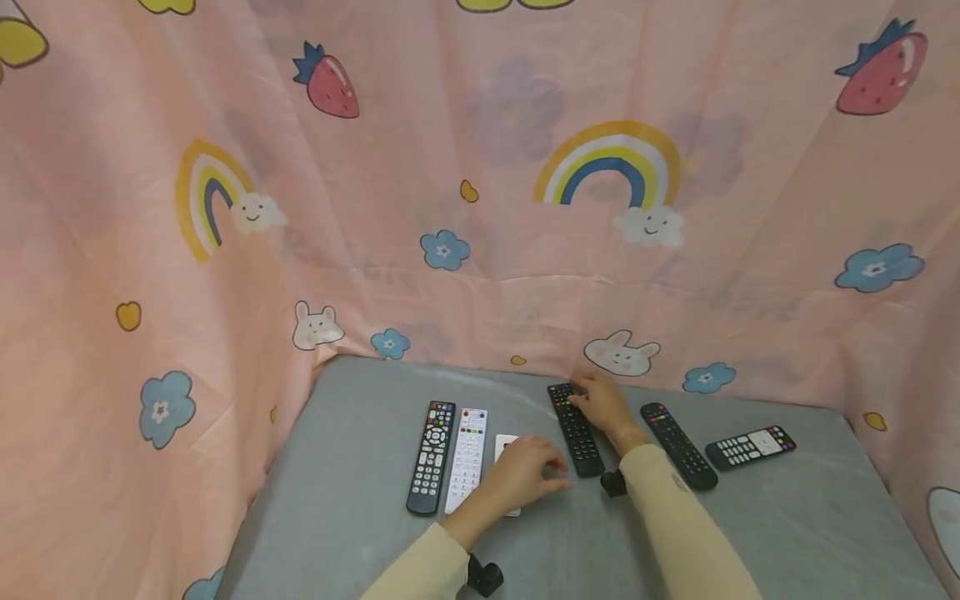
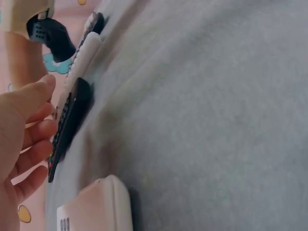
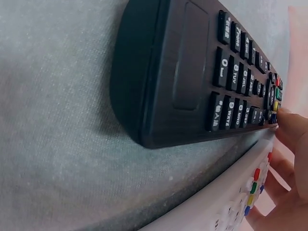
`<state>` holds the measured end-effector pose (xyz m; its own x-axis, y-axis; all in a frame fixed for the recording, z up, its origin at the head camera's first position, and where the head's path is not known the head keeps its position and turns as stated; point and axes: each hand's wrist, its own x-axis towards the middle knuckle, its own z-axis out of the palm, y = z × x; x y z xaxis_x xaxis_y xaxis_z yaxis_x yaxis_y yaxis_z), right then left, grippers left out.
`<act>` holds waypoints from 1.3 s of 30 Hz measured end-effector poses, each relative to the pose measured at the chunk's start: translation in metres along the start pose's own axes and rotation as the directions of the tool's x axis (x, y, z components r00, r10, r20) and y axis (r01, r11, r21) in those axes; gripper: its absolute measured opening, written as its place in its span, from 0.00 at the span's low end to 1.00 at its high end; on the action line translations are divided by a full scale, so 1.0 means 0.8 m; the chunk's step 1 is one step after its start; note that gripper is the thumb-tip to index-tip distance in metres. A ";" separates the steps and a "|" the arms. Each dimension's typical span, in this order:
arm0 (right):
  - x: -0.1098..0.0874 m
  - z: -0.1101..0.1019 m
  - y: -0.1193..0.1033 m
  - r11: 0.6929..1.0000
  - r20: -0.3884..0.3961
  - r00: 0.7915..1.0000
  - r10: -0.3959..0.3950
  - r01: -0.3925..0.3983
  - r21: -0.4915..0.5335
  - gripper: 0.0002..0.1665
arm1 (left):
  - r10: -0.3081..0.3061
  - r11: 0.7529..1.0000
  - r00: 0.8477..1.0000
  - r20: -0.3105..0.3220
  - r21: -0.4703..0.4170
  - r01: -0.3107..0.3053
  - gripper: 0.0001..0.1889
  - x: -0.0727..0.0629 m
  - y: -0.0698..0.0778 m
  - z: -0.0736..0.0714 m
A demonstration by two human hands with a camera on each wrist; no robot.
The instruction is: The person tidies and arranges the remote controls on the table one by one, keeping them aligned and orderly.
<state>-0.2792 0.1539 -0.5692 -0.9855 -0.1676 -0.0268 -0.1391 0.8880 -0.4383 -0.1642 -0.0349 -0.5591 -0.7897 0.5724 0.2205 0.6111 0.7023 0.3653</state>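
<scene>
My left hand (image 1: 527, 472) hovers with loosely bent fingers over a short white object (image 1: 507, 442), mostly hidden. No object is between those fingers. My right hand (image 1: 603, 408) is at the far ends of a black remote control (image 1: 581, 442) and a white remote control (image 3: 216, 207) beside it. In the right wrist view, its thumb lies in the gap between the two remotes and its bent fingers reach over the white one's far end. The head view hides that white remote under the right arm; the left wrist view shows its pale end (image 2: 87, 53).
Left of the hands lie a black remote with white buttons (image 1: 431, 458) and a long white remote (image 1: 467, 458). On the right are another black remote (image 1: 678, 446) and a black-and-white remote (image 1: 750, 447). A pink patterned curtain (image 1: 495, 308) borders the grey cloth-covered table (image 1: 337, 500).
</scene>
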 end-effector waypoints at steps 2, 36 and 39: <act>0.000 0.000 -0.001 1.000 0.013 1.000 -0.005 0.005 -0.009 0.25 | -0.003 1.000 1.000 0.025 0.008 0.003 0.12 0.003 0.001 0.005; -0.003 0.008 0.003 0.999 0.024 0.999 -0.033 0.034 -0.032 0.27 | -0.248 0.961 0.966 -0.074 0.111 0.255 0.14 0.025 0.028 0.059; -0.002 0.008 0.004 0.999 0.035 0.999 -0.022 0.023 -0.025 0.26 | -0.240 0.960 0.968 -0.071 0.128 0.247 0.14 0.025 0.028 0.058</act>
<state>-0.2771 0.1539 -0.5764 -0.9782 -0.2017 -0.0487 -0.1638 0.8946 -0.4158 -0.1641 0.0118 -0.5885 -0.9151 0.3557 0.1900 0.3984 0.8704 0.2894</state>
